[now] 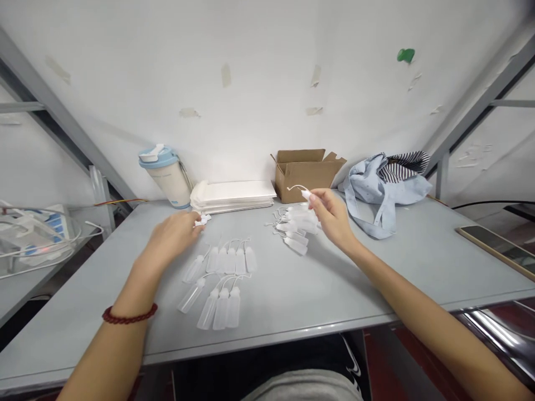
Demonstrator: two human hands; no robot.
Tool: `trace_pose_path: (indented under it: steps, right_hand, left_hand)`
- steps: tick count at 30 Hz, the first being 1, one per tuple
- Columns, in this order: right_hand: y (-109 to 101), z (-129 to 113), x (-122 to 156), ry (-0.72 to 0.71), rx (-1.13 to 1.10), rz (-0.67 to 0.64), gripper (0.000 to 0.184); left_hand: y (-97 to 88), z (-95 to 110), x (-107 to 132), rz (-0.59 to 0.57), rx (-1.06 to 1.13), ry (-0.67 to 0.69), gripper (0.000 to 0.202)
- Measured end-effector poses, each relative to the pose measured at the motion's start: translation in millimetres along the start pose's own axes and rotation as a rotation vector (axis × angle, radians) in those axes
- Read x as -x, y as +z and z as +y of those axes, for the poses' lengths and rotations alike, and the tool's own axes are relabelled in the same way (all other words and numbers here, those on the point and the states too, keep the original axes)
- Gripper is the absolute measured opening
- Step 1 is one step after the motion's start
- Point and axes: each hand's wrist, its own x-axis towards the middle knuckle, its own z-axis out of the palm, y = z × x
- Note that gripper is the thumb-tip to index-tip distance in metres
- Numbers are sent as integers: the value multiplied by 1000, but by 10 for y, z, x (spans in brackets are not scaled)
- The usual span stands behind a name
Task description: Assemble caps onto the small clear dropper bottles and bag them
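My right hand is raised over the table, thumb and fingers pinching a small dropper bottle; a thin curved white tube sticks out of its white top. Most of that bottle is hidden by the fingers. At the left, my left hand reaches down with bent fingers closed at some small white pieces, whose exact shape is hard to make out. Below the right hand lies a pile of clear dropper bottles. Closer to me, two rows of similar bottles lie with tubes pointing away.
Along the wall stand a cream tumbler with a blue lid, a stack of white envelopes or paper, an open cardboard box and a light blue cloth bag. A phone lies at the right; cables clutter the left.
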Motion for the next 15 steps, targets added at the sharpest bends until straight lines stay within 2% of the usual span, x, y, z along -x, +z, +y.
trace_pose_path:
  steps: [3, 6, 10, 15]
  right_hand:
    - [-47, 161, -99, -14, 233, -11, 24]
    - [-41, 291, -135, 0, 345, -66, 25]
    - [-16, 373, -143, -13, 425, -142, 23]
    - [-24, 383, -159, -11, 448, -157, 22]
  left_hand:
    - [22, -159, -42, -80, -46, -94, 25]
    - [66, -203, -73, -127, -33, -144, 25]
    - [149, -245, -119, -155, -7, -126, 26]
    - [222, -295, -150, -162, 52, -100, 19]
